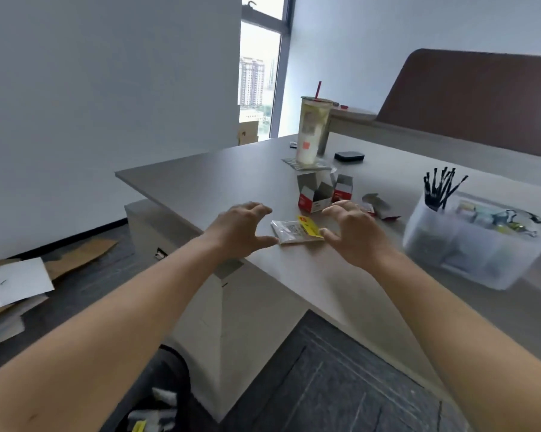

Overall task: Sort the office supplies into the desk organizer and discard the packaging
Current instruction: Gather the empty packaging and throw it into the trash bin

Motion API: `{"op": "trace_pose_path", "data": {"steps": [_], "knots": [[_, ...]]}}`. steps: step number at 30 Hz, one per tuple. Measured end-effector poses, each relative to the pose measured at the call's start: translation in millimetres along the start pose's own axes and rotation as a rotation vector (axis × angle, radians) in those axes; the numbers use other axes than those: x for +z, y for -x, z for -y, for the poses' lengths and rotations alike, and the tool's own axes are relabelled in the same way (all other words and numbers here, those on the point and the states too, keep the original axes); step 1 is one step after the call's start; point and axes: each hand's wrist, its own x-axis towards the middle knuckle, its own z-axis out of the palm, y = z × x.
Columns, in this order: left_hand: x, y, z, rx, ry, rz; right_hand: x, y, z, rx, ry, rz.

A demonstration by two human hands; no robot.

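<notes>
Both forearms are stretched out, left hand [241,229] and right hand [351,232] spread wide, empty, flanking the plastic packet [297,233], probably to be scooped up.

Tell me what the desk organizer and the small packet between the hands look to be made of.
Desk organizer: frosted translucent plastic, likely; its contents show dimly through the walls.
Packet: clear glossy plastic film with a yellow printed label, judging by its sheen; contents unclear.

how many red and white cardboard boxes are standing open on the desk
2. A larger open box stands just beyond the right hand; a smaller open box stands immediately to its right. Flattened packaging lies further right, not counted.
</notes>
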Motion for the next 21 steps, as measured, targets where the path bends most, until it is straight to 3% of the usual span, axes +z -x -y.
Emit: {"op": "trace_pose_path", "data": {"steps": [9,16,21], "knots": [[30.6,-68.0,-27.0,0.069,0.051,0.145,19.7,-48.3,-73.1,0.185,-0.010,0.019],[34.4,-76.2,-9.8,0.094,0.148,0.004,30.9,-73.9,-93.4,0.266,-0.003,0.025],[30.5,-71.8,-1.8,0.054,0.133,-0.092,29.6,-66.7,-85.8,0.207,-0.046,-0.041]]}}
